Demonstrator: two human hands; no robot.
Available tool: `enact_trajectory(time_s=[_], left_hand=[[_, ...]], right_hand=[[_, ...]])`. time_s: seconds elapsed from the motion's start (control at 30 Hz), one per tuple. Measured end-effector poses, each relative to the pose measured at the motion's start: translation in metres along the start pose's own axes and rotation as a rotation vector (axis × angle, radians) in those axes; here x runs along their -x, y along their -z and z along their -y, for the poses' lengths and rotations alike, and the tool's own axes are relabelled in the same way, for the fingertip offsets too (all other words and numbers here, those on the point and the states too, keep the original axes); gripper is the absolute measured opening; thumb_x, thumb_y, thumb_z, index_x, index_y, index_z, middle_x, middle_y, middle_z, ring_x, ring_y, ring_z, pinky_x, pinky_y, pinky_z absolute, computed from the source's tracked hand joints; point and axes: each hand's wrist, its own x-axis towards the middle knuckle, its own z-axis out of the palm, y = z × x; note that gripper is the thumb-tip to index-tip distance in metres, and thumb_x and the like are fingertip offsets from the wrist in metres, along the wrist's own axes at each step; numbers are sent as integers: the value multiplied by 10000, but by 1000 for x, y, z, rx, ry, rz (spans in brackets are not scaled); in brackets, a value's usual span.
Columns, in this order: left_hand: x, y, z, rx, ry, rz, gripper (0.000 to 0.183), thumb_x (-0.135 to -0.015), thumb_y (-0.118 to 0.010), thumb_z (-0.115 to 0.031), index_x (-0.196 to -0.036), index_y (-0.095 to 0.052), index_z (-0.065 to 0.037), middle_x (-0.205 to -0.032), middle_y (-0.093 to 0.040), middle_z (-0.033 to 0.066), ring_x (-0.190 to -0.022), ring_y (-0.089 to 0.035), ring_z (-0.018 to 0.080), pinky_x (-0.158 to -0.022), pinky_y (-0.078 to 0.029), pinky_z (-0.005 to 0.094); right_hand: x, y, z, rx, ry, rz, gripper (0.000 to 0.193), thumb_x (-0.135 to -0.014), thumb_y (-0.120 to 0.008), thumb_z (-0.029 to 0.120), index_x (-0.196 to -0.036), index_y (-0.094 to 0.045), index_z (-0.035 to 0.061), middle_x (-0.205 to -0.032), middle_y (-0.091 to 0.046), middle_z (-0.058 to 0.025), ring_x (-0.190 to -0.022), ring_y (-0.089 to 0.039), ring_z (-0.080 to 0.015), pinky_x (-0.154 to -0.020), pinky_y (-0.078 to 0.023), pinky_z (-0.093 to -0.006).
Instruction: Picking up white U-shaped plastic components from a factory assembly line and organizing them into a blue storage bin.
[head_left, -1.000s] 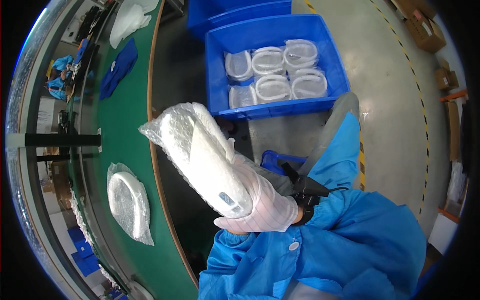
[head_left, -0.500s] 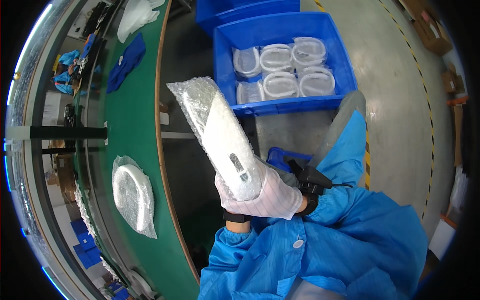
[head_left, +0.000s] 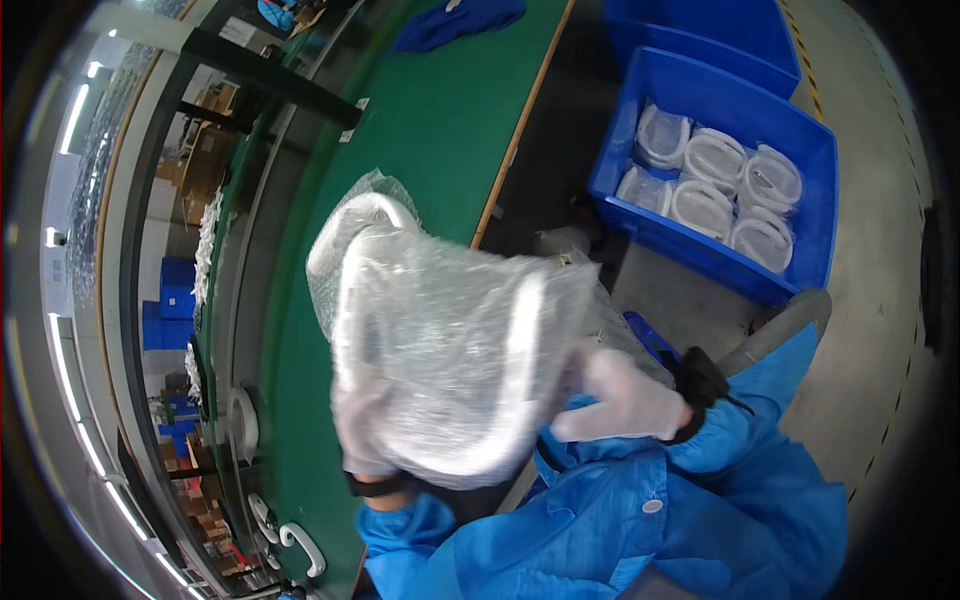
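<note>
A bubble-wrapped white U-shaped frame fills the middle of the head view, tilted broad face up and smeared by motion. At its lower left edge my left hand, in a white glove, is closed on it. My right hand, also gloved, is beside the right edge of the wrap. Its thumb is spread from its fingers, and the fingertips are blurred against the wrap's edge. Behind the held frame, partly covered by it, a second bubble-wrapped white frame lies on the green worktable.
Several white rings in clear wrap lie in a blue bin at the right, with another blue bin behind it. A dark blue cloth is at the table's far end. White curved parts lie at its near left.
The wrapped frame has turned from edge-on to broad side and moved left over the table. My hands have come apart to its two sides. My view has swung left.
</note>
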Motion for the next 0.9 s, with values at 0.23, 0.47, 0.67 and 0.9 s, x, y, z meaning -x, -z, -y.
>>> enact_trajectory(time_s=[0.23,0.47,0.67,0.9], left_hand=[[-129,148,11,142,261,348,734,-586,-704,-38,-1285,-492,36,-1223,-575,156,-1103,-569,261,-970,-457,345],[-179,179,55,300,399,340,768,-580,-711,-27,-1308,-470,31,-1241,-564,156,-1119,-562,263,-980,-450,347],[-179,173,75,368,439,334,798,-575,-717,-18,-1327,-451,27,-1257,-556,157,-1132,-555,266,-989,-444,348],[-197,165,90,390,484,397,834,-569,-724,-7,-1349,-429,23,-1276,-546,157,-1148,-547,268,-999,-437,350]], right_hand=[[-113,-88,-84,-380,-123,333,727,-874,-673,160,-1415,-202,45,-1291,-446,-167,-1041,-603,-196,-841,-532,-338],[-146,-113,-105,-4,-32,366,555,-884,-643,118,-1328,-322,29,-949,-631,-77,-932,-619,-130,-832,-510,-279],[-159,-49,-19,774,556,-583,138,-833,-668,125,-815,-586,15,-667,-615,-81,-607,-606,-118,-549,-478,-249],[-204,-34,-1,1530,237,-528,317,-782,-687,301,-799,-581,3,-756,-571,-146,-655,-607,-294,-576,-499,-350]])
